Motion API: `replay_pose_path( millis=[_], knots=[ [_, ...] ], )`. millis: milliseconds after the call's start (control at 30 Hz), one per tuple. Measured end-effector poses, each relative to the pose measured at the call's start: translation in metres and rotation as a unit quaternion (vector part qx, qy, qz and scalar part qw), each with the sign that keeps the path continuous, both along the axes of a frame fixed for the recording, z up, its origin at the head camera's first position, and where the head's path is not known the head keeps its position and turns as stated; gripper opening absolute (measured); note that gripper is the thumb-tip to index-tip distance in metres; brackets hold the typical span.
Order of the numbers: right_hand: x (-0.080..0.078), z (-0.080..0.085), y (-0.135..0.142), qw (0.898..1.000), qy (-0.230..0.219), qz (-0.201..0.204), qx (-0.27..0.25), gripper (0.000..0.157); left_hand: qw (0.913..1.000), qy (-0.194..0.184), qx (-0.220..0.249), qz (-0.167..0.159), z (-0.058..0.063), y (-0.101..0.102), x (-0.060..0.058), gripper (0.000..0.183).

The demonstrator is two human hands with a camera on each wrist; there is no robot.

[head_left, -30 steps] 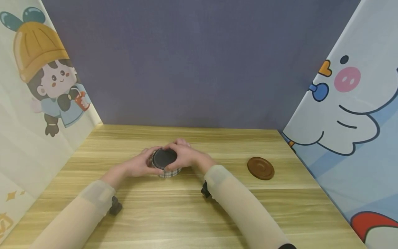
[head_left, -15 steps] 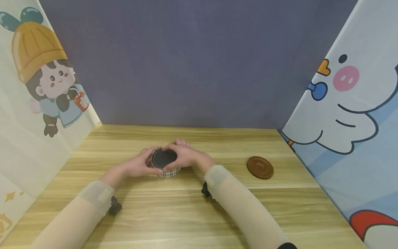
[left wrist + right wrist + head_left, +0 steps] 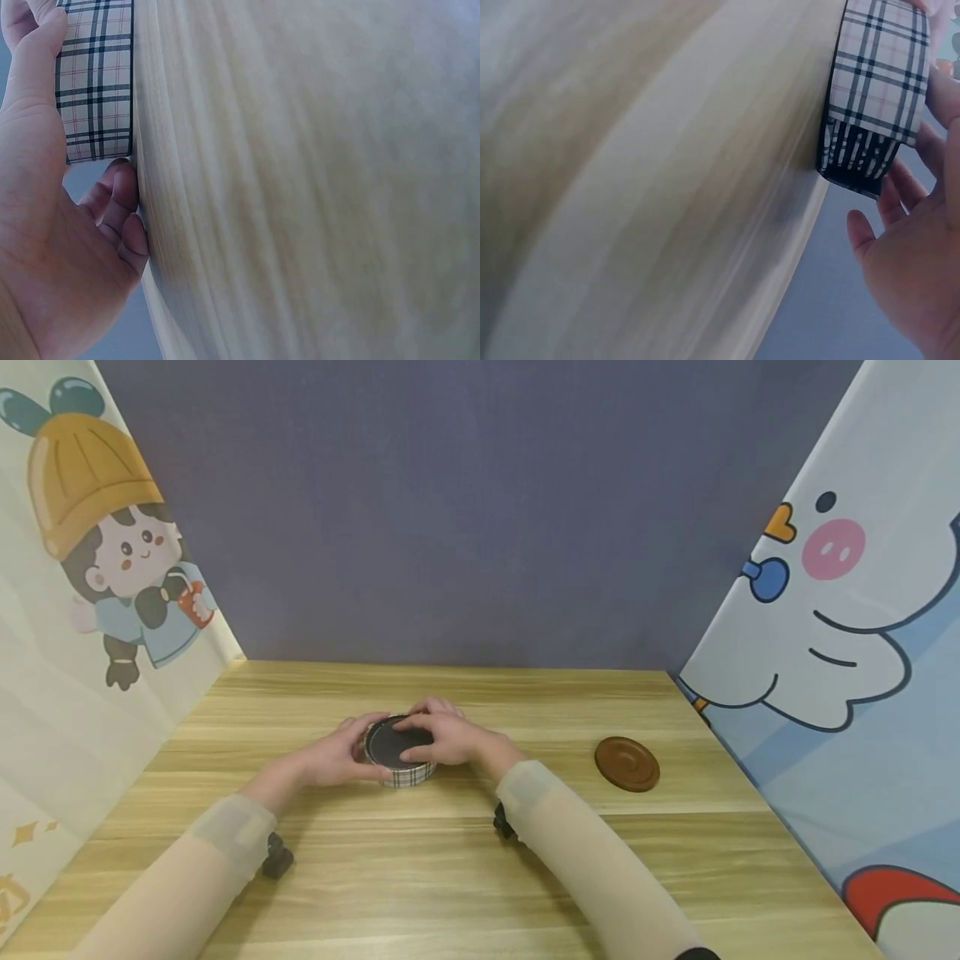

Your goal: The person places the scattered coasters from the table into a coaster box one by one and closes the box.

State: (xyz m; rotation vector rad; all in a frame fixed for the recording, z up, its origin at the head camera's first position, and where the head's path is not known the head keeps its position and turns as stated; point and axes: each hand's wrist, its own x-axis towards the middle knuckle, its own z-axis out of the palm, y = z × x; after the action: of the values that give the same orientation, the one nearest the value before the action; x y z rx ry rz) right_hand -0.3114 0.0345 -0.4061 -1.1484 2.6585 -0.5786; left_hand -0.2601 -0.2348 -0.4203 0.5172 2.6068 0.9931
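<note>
In the head view, a round box with a black-and-white plaid side and a dark top stands on the wooden table. My left hand grips its left side, thumb along the front and fingers reaching round the back. The left wrist view shows the plaid side beside that hand's thumb. My right hand is at the box's right, its thumb and forefinger spread over the dark top. In the right wrist view, a dark, white-streaked section shows at one end of the plaid band; the right fingers lie loosely curled nearby.
A brown round disc with raised rings lies at the table's right. A plain grey-blue panel rises at the back edge, with cartoon-printed sheets along both sides.
My right hand has drawn slightly to the right; its thumb and forefinger tips have moved off the front and left rim onto the dark top. The left hand and box have hardly moved.
</note>
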Motion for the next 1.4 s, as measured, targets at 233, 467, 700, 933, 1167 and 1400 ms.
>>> replay_pose_path(
  millis=[233,467,700,933,1167,1400],
  knots=[
    [0.001,0.001,-0.001,1.0,0.009,0.002,0.008,0.061,1.0,0.006,-0.002,0.0,0.0,0.0,0.0,0.111],
    [0.003,0.001,0.0,1.0,0.012,-0.003,0.016,0.061,0.9999,0.014,-0.002,0.001,-0.002,0.001,-0.002,0.11],
    [0.01,0.004,0.005,1.0,0.008,-0.003,0.004,0.064,1.0,0.007,0.003,0.001,-0.004,0.0,-0.003,0.111],
    [0.017,0.009,0.026,0.998,-0.032,-0.016,-0.043,0.073,0.9999,0.013,0.004,0.005,-0.006,-0.001,-0.005,0.112],
    [0.024,0.011,0.053,0.994,-0.075,-0.01,-0.084,0.067,0.9998,0.015,0.01,0.001,-0.004,0.0,-0.004,0.112],
    [0.031,0.012,0.076,0.991,-0.067,0.001,-0.118,0.047,0.9988,0.048,0.0,0.002,-0.008,0.0,-0.003,0.114]
  ],
)
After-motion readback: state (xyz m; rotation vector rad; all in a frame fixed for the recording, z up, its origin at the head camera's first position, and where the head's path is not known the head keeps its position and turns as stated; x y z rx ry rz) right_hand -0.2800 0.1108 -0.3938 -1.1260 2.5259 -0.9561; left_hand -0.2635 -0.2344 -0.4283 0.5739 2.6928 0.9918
